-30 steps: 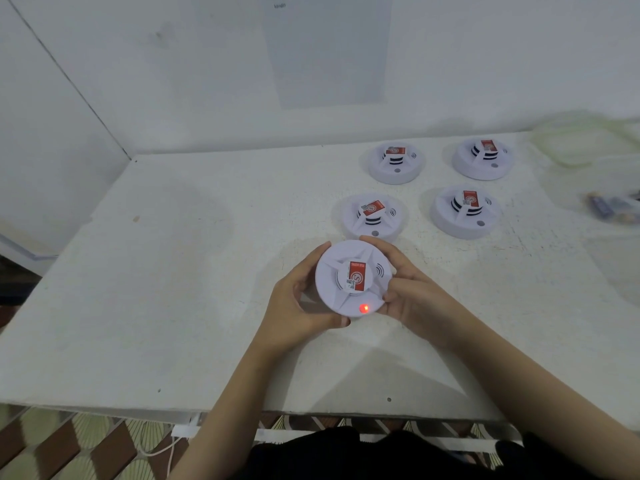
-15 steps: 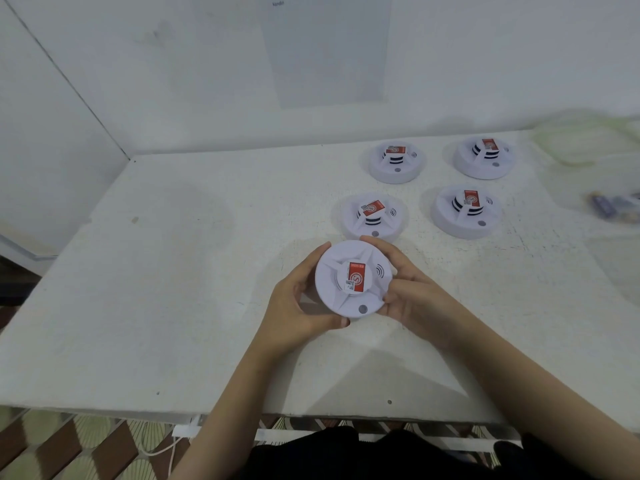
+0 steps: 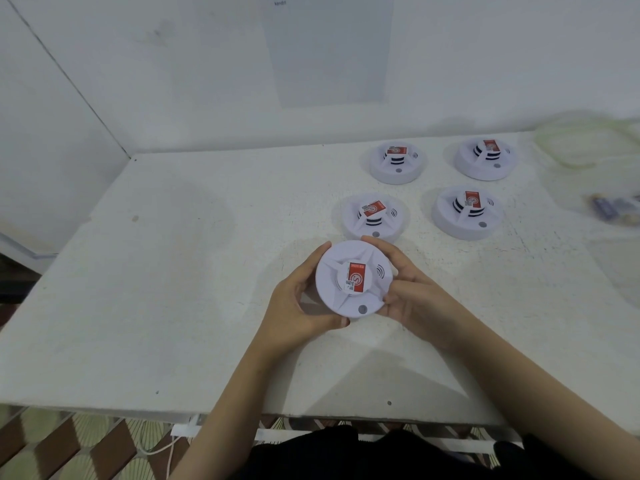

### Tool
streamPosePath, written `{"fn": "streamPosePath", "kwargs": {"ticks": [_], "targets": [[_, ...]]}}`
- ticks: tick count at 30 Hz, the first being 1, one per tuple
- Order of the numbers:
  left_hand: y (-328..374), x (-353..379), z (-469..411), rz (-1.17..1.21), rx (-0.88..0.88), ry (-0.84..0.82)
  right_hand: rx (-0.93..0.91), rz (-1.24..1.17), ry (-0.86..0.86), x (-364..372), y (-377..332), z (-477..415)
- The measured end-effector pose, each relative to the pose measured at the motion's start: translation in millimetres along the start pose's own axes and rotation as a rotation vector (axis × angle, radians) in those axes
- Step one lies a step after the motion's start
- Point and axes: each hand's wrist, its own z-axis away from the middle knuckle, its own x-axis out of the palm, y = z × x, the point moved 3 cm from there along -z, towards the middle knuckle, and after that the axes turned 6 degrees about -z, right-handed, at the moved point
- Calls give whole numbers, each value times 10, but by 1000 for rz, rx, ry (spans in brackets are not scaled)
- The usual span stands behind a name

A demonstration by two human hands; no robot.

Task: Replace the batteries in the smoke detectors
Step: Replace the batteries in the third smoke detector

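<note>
A round white smoke detector (image 3: pixel 353 278) with a red label is held just above the white table (image 3: pixel 173 271), face towards me. My left hand (image 3: pixel 298 306) grips its left rim, thumb under the lower edge. My right hand (image 3: pixel 412 292) grips its right rim. Its small indicator near the lower edge is dark. Several more detectors stand behind it: one close by (image 3: pixel 374 216), one to the right (image 3: pixel 467 213), and two at the back (image 3: pixel 396 162) (image 3: pixel 485 159). Batteries (image 3: pixel 613 207) lie blurred at the far right.
A clear plastic container (image 3: pixel 588 143) sits at the back right corner. A white wall with a paper sheet (image 3: pixel 329 46) rises behind the table. The table's front edge runs just before my body, with a white cable (image 3: pixel 162 448) hanging below.
The red indicator on the held detector, lit a second ago, has gone dark. Both hands and the detector have stayed almost still.
</note>
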Motion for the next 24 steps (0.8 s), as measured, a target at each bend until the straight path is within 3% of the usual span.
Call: {"fn": "streamPosePath", "kwargs": {"ticks": [24], "targets": [[-17, 20, 22, -53, -13, 18, 17, -32, 20, 1, 8, -3]]}}
